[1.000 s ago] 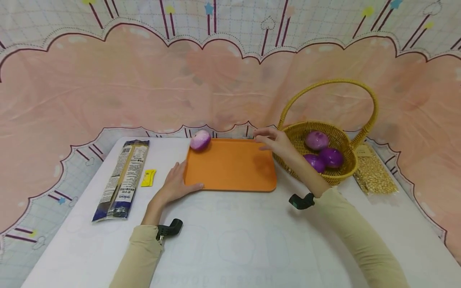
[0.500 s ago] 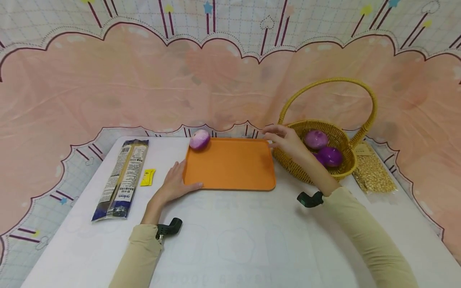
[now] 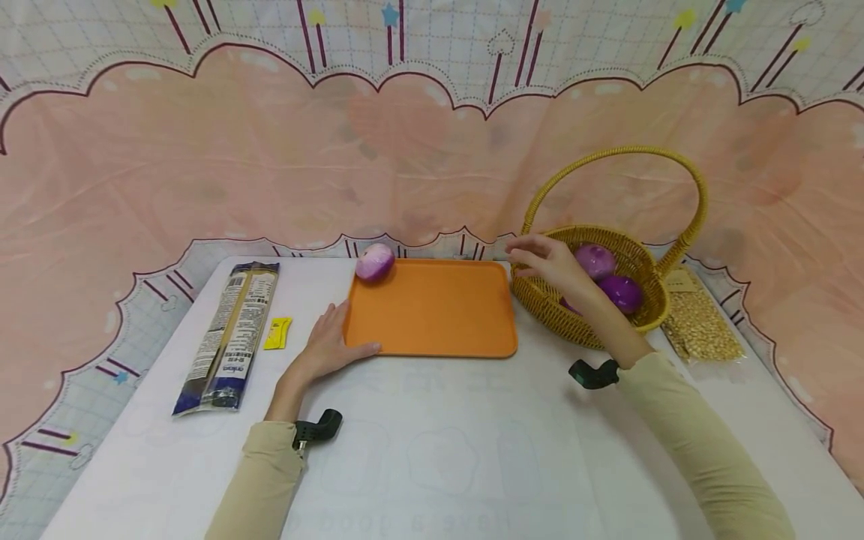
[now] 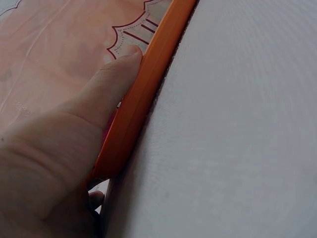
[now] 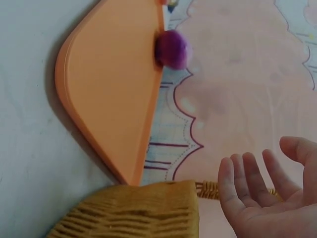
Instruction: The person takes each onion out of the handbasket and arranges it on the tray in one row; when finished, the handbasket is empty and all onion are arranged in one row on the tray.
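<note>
In the head view my left hand [image 3: 328,346] rests at the near left corner of an orange tray [image 3: 432,307], fingers along its left side. Its thumb [image 4: 116,74] lies straight along the tray's front rim in the left wrist view. A purple onion [image 3: 374,262] sits at the tray's far left corner. My right hand [image 3: 550,262] hangs over the left rim of a wicker basket [image 3: 560,319], fingers loosely bent and holding nothing. Inside the basket are a lighter purple onion [image 3: 595,261] and a darker one [image 3: 621,293]; another is mostly hidden behind my right hand and forearm.
To the left lie a long printed packet [image 3: 229,337] and a small yellow packet [image 3: 277,333]. A clear bag of yellow kernels [image 3: 702,319] lies right of the basket, whose tall handle [image 3: 628,152] arches over it. A patterned cloth [image 3: 432,165] hangs behind the white table [image 3: 432,450].
My right hand has moved right, from over the tray's far right corner to over the basket's left side. My left hand, the tray and the onion at its corner have stayed in place.
</note>
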A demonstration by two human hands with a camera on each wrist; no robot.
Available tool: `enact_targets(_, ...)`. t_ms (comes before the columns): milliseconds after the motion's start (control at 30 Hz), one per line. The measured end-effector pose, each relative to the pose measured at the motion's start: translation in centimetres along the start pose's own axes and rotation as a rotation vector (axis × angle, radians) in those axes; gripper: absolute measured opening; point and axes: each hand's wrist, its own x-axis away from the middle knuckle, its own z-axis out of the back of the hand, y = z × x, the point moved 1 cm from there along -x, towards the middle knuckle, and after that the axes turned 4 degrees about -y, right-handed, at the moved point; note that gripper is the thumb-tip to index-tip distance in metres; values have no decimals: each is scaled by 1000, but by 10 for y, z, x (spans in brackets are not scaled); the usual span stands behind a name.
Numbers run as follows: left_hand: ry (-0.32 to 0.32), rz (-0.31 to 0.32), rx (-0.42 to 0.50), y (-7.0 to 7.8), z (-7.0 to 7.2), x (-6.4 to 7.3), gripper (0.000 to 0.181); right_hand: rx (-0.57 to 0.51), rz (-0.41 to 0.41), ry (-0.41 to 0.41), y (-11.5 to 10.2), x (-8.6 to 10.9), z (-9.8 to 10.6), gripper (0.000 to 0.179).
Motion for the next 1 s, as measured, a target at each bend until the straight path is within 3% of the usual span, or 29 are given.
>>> enact_targets(400, -3, 19, 8, 0, -1, 0, 113, 35, 19, 2, 11, 7, 19, 49)
enact_targets(1000, 3, 6, 3, -1, -2, -1, 113, 194, -84, -39, 26, 19, 45, 60)
